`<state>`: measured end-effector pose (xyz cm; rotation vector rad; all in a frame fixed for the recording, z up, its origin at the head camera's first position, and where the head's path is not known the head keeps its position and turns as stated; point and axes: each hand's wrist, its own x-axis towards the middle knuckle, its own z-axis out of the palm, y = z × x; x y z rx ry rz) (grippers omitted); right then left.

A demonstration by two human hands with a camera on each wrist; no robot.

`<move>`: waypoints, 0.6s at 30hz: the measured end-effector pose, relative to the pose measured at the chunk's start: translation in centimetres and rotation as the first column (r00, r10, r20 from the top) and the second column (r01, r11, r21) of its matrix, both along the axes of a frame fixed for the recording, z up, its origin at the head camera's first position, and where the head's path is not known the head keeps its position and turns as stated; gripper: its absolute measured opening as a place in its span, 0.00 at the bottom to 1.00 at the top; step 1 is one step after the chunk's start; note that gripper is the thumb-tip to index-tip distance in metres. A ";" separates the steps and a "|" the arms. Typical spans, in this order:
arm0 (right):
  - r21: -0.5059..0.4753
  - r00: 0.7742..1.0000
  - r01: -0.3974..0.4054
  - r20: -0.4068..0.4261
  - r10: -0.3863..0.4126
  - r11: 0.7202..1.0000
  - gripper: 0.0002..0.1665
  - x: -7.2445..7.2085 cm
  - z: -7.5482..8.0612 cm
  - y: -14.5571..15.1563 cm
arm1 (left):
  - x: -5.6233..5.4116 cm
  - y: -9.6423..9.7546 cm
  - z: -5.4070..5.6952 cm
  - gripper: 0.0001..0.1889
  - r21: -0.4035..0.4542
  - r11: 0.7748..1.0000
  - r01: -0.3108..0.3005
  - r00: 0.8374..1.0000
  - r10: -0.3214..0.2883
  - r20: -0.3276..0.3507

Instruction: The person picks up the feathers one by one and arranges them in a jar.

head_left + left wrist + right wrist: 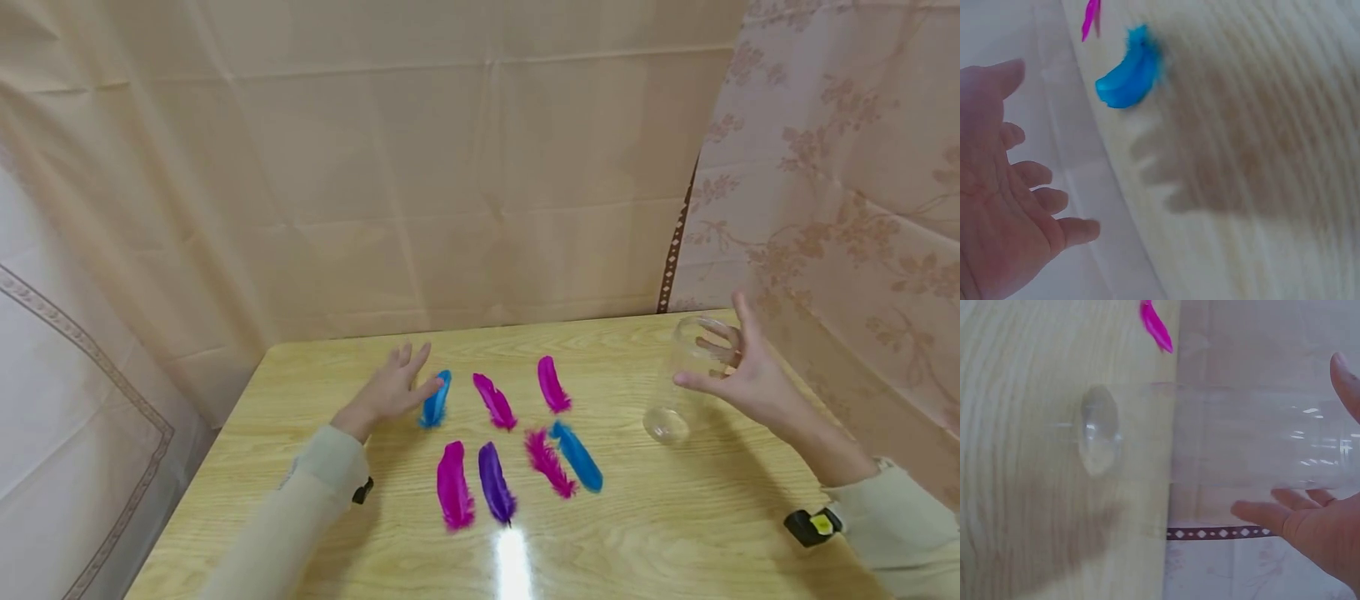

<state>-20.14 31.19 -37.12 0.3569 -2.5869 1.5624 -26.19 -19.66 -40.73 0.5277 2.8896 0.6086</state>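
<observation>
A tall clear cylinder-shaped vessel stands upright on the right side of the table. My right hand is beside its upper part, thumb and fingers spread on either side of it. In the right wrist view the thumb is apart from the clear wall, while the fingers lie along its other side. My left hand hovers over the table at the left, fingers extended and nothing held. Nearest to it is a small blue feather, partly overlapped by the thumb in the head view.
Two magenta feathers, one left of the other, lie in the back row. Closer lie a broad magenta feather, a purple feather, a fluffy pink feather and another blue feather. Cloth curtains hang behind the wooden table.
</observation>
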 end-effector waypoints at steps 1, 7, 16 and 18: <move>0.012 1.000 0.004 -0.007 -0.003 1.000 0.75 -0.1 -0.3 -0.1 | -0.1 0.1 -0.2 0.40 0.005 1.000 0.002 1.000 -0.002 0.010; 0.012 0.999 -0.036 -0.003 0.036 0.999 0.58 -0.4 -1.5 -0.6 | -0.3 0.6 -1.4 0.44 0.020 1.000 -0.001 1.000 0.000 0.030; 0.011 0.998 -0.059 -0.026 0.059 0.998 0.49 -0.6 -1.9 -1.7 | -0.5 1.3 -1.9 0.43 0.051 0.995 -0.084 0.992 0.078 0.103; 0.030 0.998 -0.050 -0.033 0.051 0.998 0.48 -0.6 -2.0 -1.9 | -0.6 1.4 -1.9 0.43 0.044 0.994 -0.096 0.989 0.090 0.113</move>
